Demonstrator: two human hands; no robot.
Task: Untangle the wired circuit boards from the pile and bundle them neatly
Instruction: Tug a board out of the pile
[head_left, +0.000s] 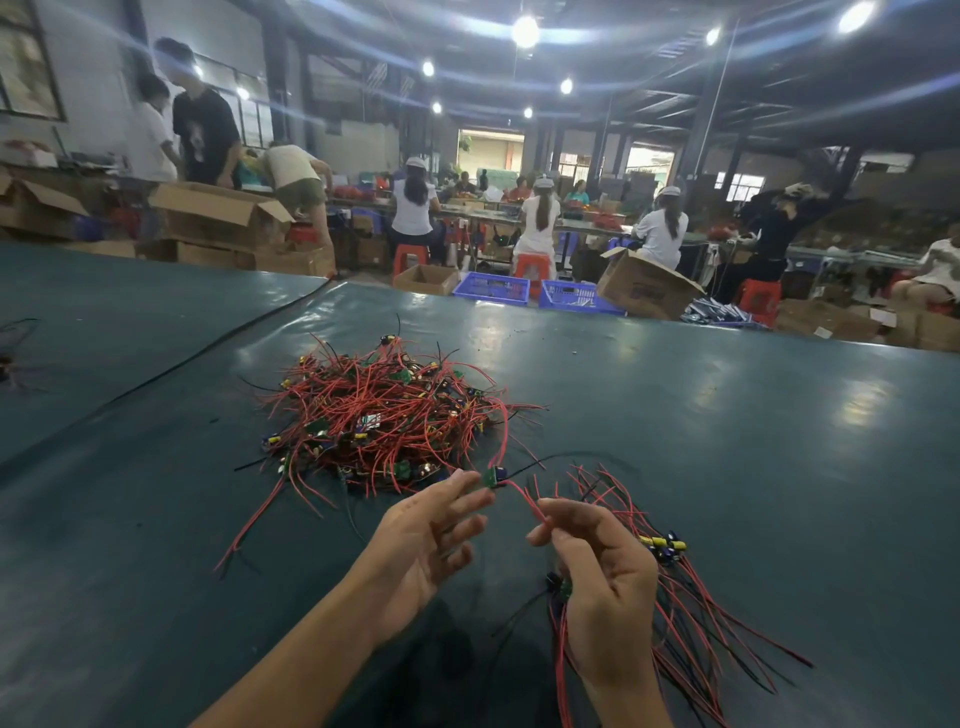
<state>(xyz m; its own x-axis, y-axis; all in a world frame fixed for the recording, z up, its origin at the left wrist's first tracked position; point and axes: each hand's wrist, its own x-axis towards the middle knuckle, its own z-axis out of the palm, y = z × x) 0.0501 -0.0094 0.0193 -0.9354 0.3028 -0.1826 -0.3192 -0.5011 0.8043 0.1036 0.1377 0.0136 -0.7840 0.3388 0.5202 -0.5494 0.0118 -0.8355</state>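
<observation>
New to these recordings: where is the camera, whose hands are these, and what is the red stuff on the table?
There is no machine here. A person works with bare hands, and the single picture comes from a wide-angle camera worn on their head, looking forward and down, so the arms enter from the bottom. On the dark green table lies a tangled pile of small circuit boards with red and black wires. The right hand pinches a red wire that leads to one small green board; the left hand, fingers spread, reaches that board with its fingertips. A straightened bundle of wired boards lies by the right hand, partly under it. Behind the table, other workers sit among cardboard boxes and blue crates.
</observation>
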